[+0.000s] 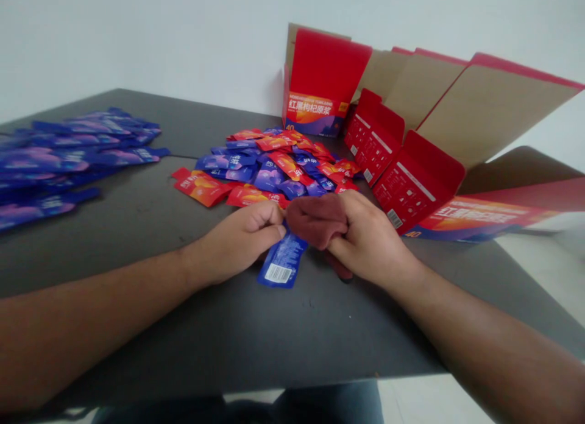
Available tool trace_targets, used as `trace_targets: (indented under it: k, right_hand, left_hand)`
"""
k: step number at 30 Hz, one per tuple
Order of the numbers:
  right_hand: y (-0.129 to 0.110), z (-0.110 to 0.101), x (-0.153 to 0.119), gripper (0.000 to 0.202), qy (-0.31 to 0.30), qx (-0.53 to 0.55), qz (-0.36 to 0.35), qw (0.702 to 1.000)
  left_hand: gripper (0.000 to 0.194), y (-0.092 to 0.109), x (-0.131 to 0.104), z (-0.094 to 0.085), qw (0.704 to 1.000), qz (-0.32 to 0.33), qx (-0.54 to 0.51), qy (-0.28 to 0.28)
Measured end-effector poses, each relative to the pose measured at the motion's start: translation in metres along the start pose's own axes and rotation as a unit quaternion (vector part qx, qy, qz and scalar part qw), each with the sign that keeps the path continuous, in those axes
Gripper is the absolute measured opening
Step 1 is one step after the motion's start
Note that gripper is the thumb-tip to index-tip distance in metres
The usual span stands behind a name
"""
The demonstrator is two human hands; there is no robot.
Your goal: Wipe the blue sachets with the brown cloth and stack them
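Note:
My left hand (256, 232) pinches the top end of a blue sachet (282, 259), which hangs down with its printed back and barcode facing me. Bunched in my right hand (372, 235) is a dark red cloth (315, 218), closed in the fingers and pressed near the sachet's top. Just beyond both hands lies a mixed heap of red and blue sachets; a red sachet (201, 186) rests at its left edge, and a blue sachet (269, 175) shows in the middle.
A larger pile of blue sachets (68, 153) spreads over the left of the dark table (219, 345). Open red cartons stand at the back right, among them an upright carton (320, 77) and a wider carton (484, 217) with raised flaps. A white wall (183, 40) rises behind.

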State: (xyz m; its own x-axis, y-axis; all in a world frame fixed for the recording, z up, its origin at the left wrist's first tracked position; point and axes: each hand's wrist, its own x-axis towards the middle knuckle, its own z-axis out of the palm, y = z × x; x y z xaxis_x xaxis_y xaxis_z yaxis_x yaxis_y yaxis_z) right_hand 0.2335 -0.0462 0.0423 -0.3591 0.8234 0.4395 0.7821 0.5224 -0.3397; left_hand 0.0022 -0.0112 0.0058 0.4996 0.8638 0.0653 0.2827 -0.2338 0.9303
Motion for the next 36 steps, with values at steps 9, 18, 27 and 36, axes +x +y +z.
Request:
trace_targets:
  k: [9, 18, 27, 36]
  right_hand:
    - [-0.017, 0.005, -0.009, 0.018, -0.108, 0.041, -0.102, 0.988]
    - [-0.008, 0.006, -0.004, 0.019, -0.034, 0.027, -0.021, 0.999]
    - [-0.024, 0.006, -0.014, 0.019, -0.125, 0.027, -0.11, 0.986]
    - [-0.01, 0.01, -0.007, 0.019, -0.039, 0.021, -0.054, 0.998]
  left_hand:
    - [0.019, 0.002, 0.001, -0.001, 0.999, 0.01, -0.03, 0.003]
    - [0.017, -0.003, 0.0, 0.004, 0.997, -0.025, -0.072, 0.001]
    - [0.019, 0.002, 0.0, 0.001, 0.999, -0.001, -0.022, 0.023]
    - [0.018, -0.003, 0.0, 0.005, 0.995, -0.039, -0.09, 0.012]
